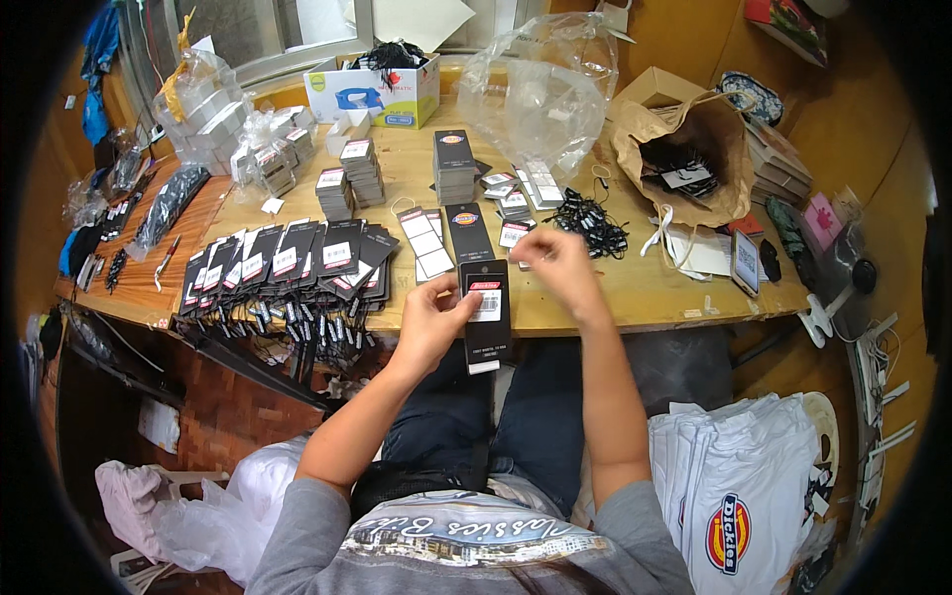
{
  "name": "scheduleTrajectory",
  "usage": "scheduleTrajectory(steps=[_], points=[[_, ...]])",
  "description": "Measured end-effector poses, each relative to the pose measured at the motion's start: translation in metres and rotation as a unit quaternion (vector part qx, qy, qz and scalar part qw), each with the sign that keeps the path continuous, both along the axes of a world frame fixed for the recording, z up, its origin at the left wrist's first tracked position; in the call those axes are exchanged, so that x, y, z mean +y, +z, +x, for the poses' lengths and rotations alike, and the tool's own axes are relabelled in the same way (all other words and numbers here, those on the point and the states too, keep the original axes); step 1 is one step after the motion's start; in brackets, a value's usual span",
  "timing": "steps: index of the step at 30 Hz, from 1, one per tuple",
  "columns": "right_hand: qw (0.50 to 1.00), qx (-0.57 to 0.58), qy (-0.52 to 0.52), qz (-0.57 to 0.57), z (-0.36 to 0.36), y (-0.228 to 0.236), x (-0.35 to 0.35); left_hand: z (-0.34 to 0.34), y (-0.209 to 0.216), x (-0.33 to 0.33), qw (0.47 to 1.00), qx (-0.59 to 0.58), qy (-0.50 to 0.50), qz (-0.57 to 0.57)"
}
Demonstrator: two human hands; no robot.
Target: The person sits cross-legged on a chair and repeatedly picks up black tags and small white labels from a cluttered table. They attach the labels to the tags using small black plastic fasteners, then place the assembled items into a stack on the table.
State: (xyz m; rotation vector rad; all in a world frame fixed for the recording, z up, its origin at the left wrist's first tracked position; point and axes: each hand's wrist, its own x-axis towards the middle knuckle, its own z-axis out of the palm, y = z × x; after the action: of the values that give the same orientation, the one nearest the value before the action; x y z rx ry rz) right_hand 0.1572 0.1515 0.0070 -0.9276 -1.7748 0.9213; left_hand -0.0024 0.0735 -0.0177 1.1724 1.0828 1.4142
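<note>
My left hand (436, 315) grips a long black hang tag (488, 319) with a white barcode sticker near its top, holding it upright over the table's front edge. My right hand (557, 263) hovers just right of the tag's top, fingers curled and pinched; what it pinches is too small to see. On the table right behind lie another black tag (466, 228) and strips of white stickers (424, 241). A tangle of black string loops (593, 220) lies beyond my right hand.
Finished black tags (288, 260) fan out in a row at left with strings hanging over the wooden table (654, 288) edge. Stacks of tags (454, 167), a clear plastic bag (540, 89), a brown paper bag (694, 159), a phone (746, 260) and folded white shirts (739, 486) surround me.
</note>
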Motion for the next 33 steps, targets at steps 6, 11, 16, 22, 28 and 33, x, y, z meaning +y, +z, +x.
scheduleTrajectory(steps=[6,11,16,22,28,33], points=[[0.91,-0.316,-0.211,0.167,0.06,0.014,0.066,-0.002,0.011,-0.012,0.996,-0.067,-0.038,-0.048],[0.909,-0.35,-0.187,0.126,0.061,0.012,0.083,-0.002,0.007,-0.016,0.993,-0.086,-0.054,-0.052],[0.993,-0.017,-0.109,-0.039,0.078,0.047,0.089,-0.005,0.009,-0.018,0.991,-0.091,-0.056,-0.075],[0.995,0.062,-0.044,-0.064,0.074,0.086,0.07,-0.002,0.009,-0.02,0.99,-0.086,-0.084,-0.067],[0.989,0.121,0.009,-0.079,0.066,0.1,0.052,0.004,0.026,-0.019,0.99,-0.078,-0.093,-0.07],[0.987,0.128,0.053,-0.087,0.054,0.11,0.029,0.01,0.046,0.005,0.982,-0.059,-0.172,0.056]])
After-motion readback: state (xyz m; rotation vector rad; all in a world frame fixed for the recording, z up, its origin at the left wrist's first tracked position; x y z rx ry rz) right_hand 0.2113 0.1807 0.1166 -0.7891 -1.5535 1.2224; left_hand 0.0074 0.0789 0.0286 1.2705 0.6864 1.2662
